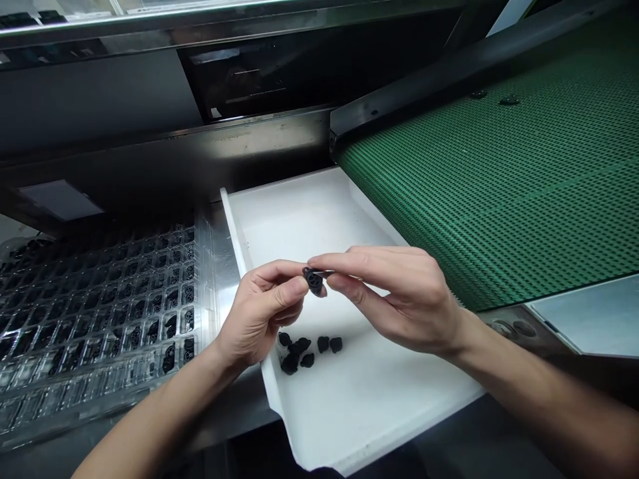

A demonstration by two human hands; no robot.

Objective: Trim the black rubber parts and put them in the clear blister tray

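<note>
A small black plastic part (314, 280) is pinched between the fingertips of both hands above a white tray (299, 219). My left hand (259, 313) grips it from the left with thumb and forefinger. My right hand (399, 296) meets it from the right, thumb and forefinger on its upper side. Several more black parts (307, 349) lie loose in the tray just below my hands.
A clear blister tray (94, 313) with many pockets holding black parts lies at the left. A green perforated conveyor belt (499, 179) slopes up at the right, with two black parts (494, 98) on it. Dark machine housing (150, 113) stands behind.
</note>
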